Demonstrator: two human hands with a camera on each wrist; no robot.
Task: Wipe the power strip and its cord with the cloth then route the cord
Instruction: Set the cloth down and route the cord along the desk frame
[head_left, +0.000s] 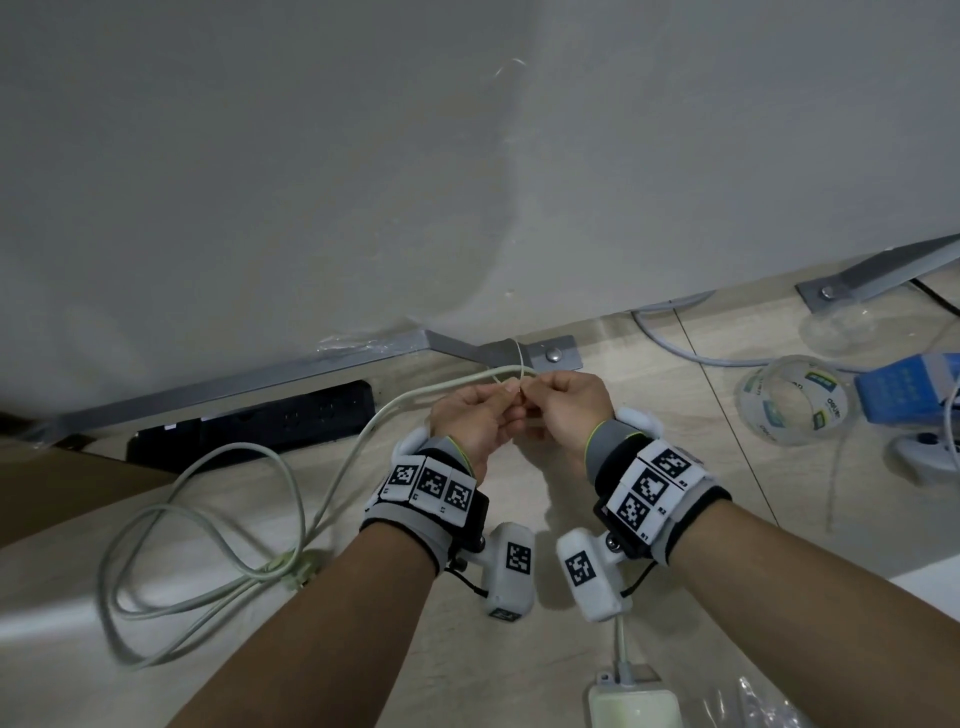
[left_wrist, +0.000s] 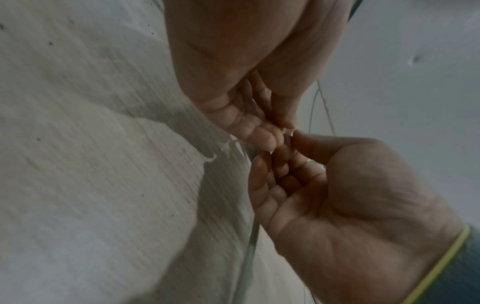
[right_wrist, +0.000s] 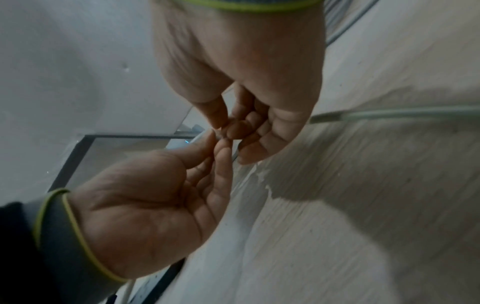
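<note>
A pale white cord (head_left: 363, 431) runs from loose loops on the floor at left up to a grey metal bracket (head_left: 558, 356) at the wall's foot. A thin pale tie (head_left: 519, 358) loops round the bracket and the cord there. My left hand (head_left: 505, 404) and right hand (head_left: 537, 399) meet fingertip to fingertip just in front of it, each pinching the tie. In the wrist views the left hand (left_wrist: 283, 150) and right hand (right_wrist: 218, 142) show the same pinch, with the cord (left_wrist: 249, 246) below. A black power strip (head_left: 260, 426) lies along the wall. I see no cloth.
A white block with its own cord (head_left: 634, 701) lies at the bottom edge. Right of the hands stand a clear tape roll (head_left: 795, 400) and a blue box (head_left: 904, 389), with another grey cable (head_left: 675, 348) and a second bracket (head_left: 857, 280). The wall rises close ahead.
</note>
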